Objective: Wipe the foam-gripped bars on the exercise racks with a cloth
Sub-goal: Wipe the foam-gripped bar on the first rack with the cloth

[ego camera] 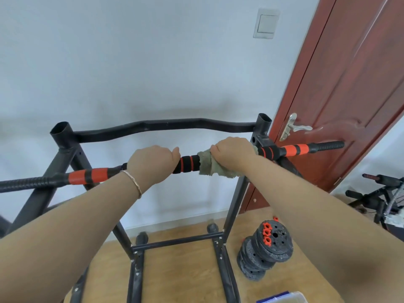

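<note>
A long bar with black foam and orange bands lies across the black exercise rack. My left hand grips the bar left of its middle. My right hand holds a grey-green cloth wrapped round the bar just right of the middle foam section. Both ends of the bar stick out past the rack, threaded and bare.
A stack of black weight plates with orange collars stands on the wooden floor at the right. A red-brown door with a metal handle is behind the rack's right post. More black equipment sits at far right. A white wall is behind.
</note>
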Available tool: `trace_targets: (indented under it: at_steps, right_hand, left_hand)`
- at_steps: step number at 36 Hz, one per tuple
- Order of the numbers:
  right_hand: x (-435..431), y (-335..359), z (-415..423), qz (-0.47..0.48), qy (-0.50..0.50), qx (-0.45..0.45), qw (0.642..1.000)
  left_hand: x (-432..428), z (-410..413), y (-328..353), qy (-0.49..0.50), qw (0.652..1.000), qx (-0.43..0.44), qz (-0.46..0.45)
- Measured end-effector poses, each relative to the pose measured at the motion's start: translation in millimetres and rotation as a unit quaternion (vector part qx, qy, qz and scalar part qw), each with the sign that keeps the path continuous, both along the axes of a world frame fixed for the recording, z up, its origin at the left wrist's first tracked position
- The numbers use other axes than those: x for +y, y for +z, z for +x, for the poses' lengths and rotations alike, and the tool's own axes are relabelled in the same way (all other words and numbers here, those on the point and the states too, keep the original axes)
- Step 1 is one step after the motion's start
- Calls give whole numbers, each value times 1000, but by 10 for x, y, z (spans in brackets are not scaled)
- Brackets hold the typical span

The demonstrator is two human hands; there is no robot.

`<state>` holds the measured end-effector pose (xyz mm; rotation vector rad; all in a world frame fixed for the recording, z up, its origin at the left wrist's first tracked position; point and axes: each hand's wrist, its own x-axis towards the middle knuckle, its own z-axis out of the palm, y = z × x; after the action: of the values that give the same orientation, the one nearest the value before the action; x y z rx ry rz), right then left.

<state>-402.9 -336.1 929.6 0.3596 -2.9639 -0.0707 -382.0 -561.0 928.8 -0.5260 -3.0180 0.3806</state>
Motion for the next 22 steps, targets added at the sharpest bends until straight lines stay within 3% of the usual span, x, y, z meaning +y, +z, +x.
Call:
trace_targets:
  at_steps: [2,4,9,11,13,15,20,22]
  right_hand:
    - [-19,170,-58,-62,-42,-159,984]
    - [-46,198,-99,-111,-43,-212,970]
    - [-111,-51,6,-17,8,41,999]
    - [-69,-167,76,58,73,123,988]
    - [-22,-254,129,85,93,201,971]
    - [3,-277,119,56,98,247,962]
    - [-41,-230,25,85,78,152,982]
    - [-72,-112,-69,25,63,70,995]
  left_hand:
    - [34,97,-20,17,999,43,-25]
    - [44,169,-29,24,997,66,-40]
    - [42,108,48,75,996,4,43]
    - [-9,-5,117,103,982,-82,134]
    - [-74,-103,231,147,940,-201,231]
    - [-136,-174,260,146,936,-226,225]
    - [-127,-171,165,125,953,-193,195]
    - [-115,-175,126,94,974,-153,140]
